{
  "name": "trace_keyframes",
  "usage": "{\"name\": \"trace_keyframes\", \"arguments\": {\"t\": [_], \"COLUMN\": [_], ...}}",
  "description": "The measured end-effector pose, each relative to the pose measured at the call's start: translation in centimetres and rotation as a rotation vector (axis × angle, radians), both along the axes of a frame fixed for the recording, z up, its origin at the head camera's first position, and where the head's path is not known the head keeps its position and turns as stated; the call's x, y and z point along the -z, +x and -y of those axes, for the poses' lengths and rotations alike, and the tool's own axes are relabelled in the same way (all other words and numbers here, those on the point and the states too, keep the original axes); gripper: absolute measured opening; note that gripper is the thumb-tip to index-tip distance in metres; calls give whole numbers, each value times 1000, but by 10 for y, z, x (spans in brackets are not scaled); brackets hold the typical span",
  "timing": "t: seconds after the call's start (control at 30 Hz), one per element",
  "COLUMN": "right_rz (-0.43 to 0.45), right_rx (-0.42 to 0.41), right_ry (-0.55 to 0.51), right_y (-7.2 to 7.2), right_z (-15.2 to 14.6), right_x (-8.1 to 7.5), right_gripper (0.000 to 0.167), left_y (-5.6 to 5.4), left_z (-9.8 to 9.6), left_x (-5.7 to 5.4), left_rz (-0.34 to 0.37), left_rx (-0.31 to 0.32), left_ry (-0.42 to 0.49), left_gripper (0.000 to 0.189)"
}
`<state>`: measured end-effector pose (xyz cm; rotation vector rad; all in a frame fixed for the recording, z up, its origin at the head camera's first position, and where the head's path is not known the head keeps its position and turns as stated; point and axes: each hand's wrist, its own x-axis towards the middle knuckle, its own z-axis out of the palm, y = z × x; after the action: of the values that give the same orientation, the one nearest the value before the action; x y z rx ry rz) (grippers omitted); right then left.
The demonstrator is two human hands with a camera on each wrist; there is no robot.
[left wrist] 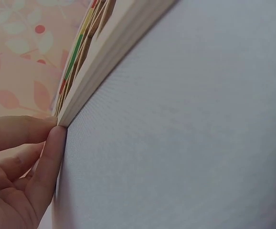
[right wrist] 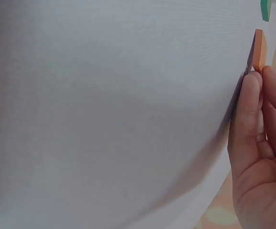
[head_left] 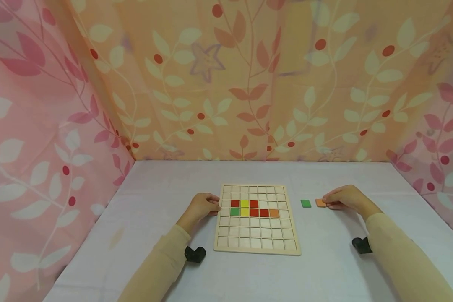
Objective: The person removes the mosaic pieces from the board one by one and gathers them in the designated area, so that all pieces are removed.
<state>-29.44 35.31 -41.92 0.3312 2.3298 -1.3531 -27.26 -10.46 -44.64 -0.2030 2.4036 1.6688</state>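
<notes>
The gridded board (head_left: 234, 242) is pale wood-coloured; inset tiles (head_left: 244, 204) are red, yellow, green and orange. Plain colours mark the green tile (head_left: 305, 203), orange tile (head_left: 320, 203) and whitish counter (head_left: 166, 184).

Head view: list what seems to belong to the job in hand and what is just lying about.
Job, apparently:
grid board, left hand touching its edge
loose orange tile, pinched by right hand
loose green tile
tiles on the board

Just around:
floral cloth
white table surface
black wrist devices
</notes>
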Motion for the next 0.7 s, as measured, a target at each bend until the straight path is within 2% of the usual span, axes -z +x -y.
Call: {"name": "trace_keyframes", "arguments": {"t": [0.17,0.37,0.53,0.7], "right_rz": [-7,-13,-82,-143], "right_rx": [-2,19,6,-28], "right_ry": [20,62,92,38], "right_y": [0,4,8,10], "right_z": [1,7,23,45], "right_x": [-2,-8,-17,-20], "right_gripper": [26,31,34,36], "left_y": [0,1,1,0], "left_z": [-1,0,0,0], "left_x": [0,-1,-1,0], "left_rz": [9,5,5,4], "left_rx": [-11,2,3,1], "left_ry": [3,11,18,21], "left_gripper": [31,32,32,32]}}
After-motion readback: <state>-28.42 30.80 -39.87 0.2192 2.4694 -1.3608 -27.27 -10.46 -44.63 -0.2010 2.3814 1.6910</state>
